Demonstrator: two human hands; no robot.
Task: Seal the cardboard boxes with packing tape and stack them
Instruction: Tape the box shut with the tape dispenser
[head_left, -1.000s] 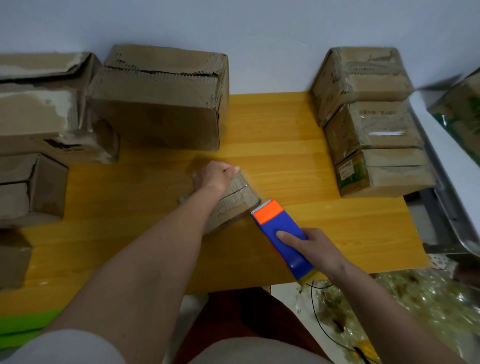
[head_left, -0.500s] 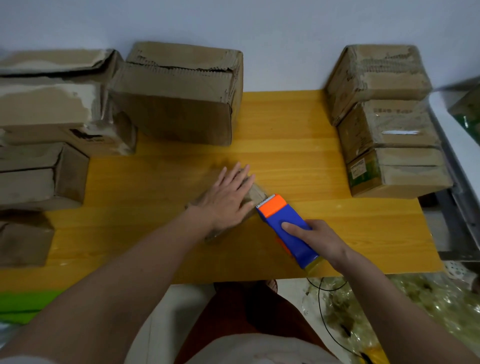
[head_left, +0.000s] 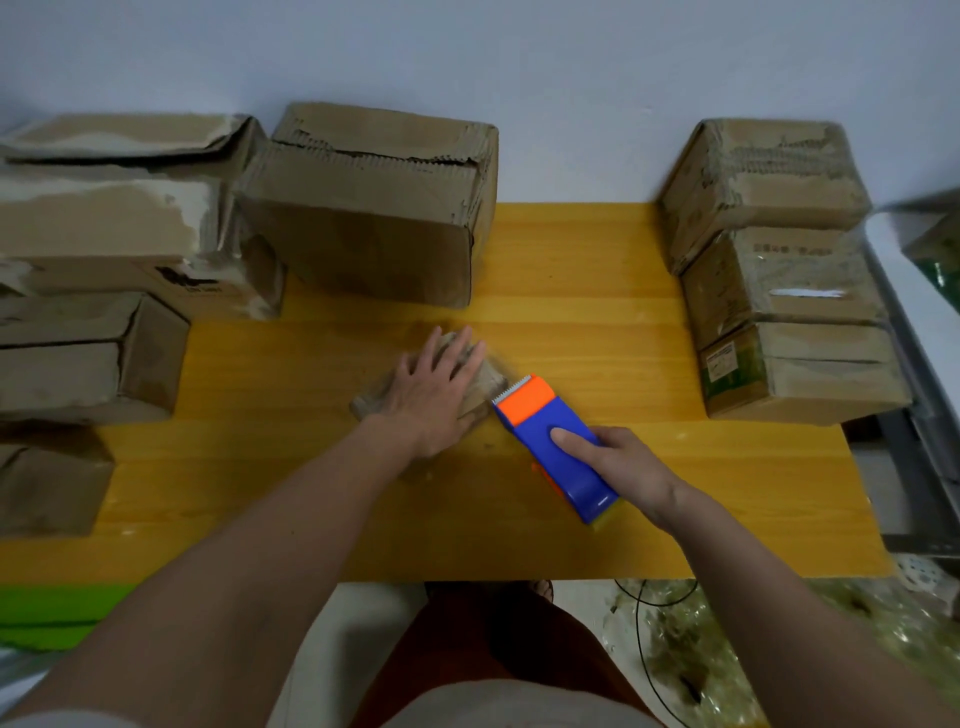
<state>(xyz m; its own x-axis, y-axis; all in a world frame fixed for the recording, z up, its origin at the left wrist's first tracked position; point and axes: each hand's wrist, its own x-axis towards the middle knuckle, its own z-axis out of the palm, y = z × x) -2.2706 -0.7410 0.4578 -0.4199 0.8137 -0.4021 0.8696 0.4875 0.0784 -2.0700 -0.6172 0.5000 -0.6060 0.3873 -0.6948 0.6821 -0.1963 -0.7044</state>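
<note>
1. The left hand (head_left: 434, 395) lies flat, with straight spread fingers, on a small cardboard box (head_left: 480, 387) in the middle of the yellow tabletop (head_left: 597, 291) and presses it down.
2. The right hand (head_left: 618, 470) grips a blue and orange tape dispenser (head_left: 553, 441). The index finger lies along the top of it, and its toothed orange end touches, or is just beside, the right edge of the small box.
3. I judge that this small box is being sealed at this moment. Whether a strip of tape is already on it I cannot tell, because the left hand covers most of the top and the box is blurred.
4. At the right side there is a stack of three boxes (head_left: 779, 280). Shiny tape is visible on the middle one, so this seems to be the finished part of the work.
5. At the left side several boxes wait: a large box (head_left: 374, 208) at the back with an open top seam, a torn box (head_left: 124, 218) beside it, and smaller boxes (head_left: 88, 353) in front of that one.
6. As far as can be seen, less than half is done: the boxes on the left, and the small box, remain to be sealed and stacked.
</note>
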